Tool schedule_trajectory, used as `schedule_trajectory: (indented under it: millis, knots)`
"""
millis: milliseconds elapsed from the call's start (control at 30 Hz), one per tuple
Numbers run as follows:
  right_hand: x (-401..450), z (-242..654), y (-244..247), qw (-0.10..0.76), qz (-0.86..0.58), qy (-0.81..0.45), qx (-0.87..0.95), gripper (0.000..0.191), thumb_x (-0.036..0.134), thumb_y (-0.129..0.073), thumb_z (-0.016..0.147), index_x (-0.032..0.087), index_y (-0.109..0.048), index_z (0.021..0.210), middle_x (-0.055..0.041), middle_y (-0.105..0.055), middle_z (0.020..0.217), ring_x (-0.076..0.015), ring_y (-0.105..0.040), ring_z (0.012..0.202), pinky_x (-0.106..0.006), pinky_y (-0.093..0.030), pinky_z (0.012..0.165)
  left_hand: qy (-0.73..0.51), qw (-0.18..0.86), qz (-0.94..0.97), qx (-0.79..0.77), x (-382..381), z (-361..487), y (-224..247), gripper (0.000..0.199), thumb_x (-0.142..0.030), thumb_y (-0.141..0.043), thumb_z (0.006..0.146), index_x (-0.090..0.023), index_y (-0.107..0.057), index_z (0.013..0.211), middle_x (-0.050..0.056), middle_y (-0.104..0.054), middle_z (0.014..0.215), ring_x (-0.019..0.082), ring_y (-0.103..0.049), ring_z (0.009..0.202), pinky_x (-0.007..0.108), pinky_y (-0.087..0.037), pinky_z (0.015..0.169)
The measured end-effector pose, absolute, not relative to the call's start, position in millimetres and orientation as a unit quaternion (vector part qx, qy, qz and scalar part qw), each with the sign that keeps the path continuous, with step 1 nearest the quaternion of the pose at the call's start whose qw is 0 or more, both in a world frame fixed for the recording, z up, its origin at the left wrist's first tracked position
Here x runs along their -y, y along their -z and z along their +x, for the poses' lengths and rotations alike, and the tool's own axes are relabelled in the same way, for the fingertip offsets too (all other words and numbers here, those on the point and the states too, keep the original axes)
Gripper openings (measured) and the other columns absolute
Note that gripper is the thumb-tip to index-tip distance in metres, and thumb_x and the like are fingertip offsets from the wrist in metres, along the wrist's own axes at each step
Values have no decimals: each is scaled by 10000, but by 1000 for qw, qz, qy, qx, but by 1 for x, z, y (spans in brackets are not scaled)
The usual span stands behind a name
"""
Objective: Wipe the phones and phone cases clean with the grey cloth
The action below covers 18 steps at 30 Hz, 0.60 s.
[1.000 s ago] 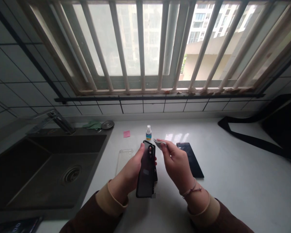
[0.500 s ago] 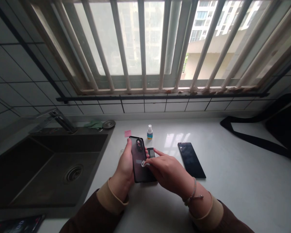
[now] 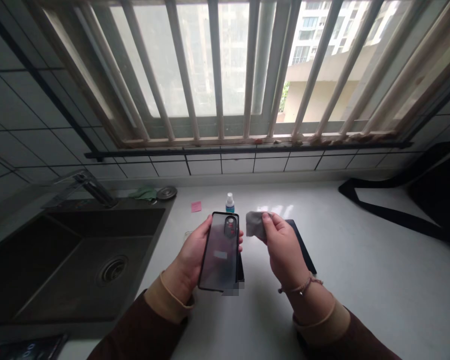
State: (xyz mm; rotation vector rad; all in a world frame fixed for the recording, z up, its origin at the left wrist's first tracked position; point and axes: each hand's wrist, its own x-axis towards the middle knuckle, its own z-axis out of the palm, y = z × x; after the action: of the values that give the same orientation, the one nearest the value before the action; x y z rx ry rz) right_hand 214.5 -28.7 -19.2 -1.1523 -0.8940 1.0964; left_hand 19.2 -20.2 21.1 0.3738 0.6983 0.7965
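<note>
Left hand (image 3: 187,255) wrapped around black-framed translucent phone case (image 3: 218,252), held tilted above white countertop (image 3: 360,280). Right hand (image 3: 285,245) pinching grey cloth (image 3: 255,224) between thumb and fingers, just beside case. Small white-capped bottle (image 3: 230,203) upright beyond case. Dark steel sink (image 3: 78,260) at left, drain showing. Black phone (image 3: 303,242) flat on counter, partly behind right hand.

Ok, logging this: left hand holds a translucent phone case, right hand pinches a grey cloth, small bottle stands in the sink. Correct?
No, the head view shows the small bottle on the white countertop, not in the sink. The rest holds: the left hand has the translucent phone case, the right hand the grey cloth.
</note>
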Motion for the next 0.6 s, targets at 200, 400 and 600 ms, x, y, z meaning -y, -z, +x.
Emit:
schedule_trajectory:
  millis: [200,400,600]
  knots:
    - [23,212,17,633,-465,-552,281,401,551,-792,854,196,-735,1031,-59,-784,974,-199,-721,843,-297,-586,724,-257,872,269,-318,36,22,-21,566,-492,-466,1067,-18,-755,1176,284,-779,1057,293,-784,830,371,-612,781]
    - [30,204,14,568,-398,-634,341,361,539,-801,867,189,-747,937,-4,-724,773,-142,-611,642,-258,-487,612,-259,836,298,-382,38,26,-13,398,-429,-602,1021,-71,-774,1008,219,-795,915,293,-787,732,366,-624,686]
    - [32,205,16,548,-374,-652,366,370,552,-775,895,190,-768,973,-14,-735,807,-157,-630,693,-275,-490,666,-292,810,320,-395,35,26,-10,342,-389,-659,990,-65,-765,955,211,-783,818,267,-760,639,331,-602,619]
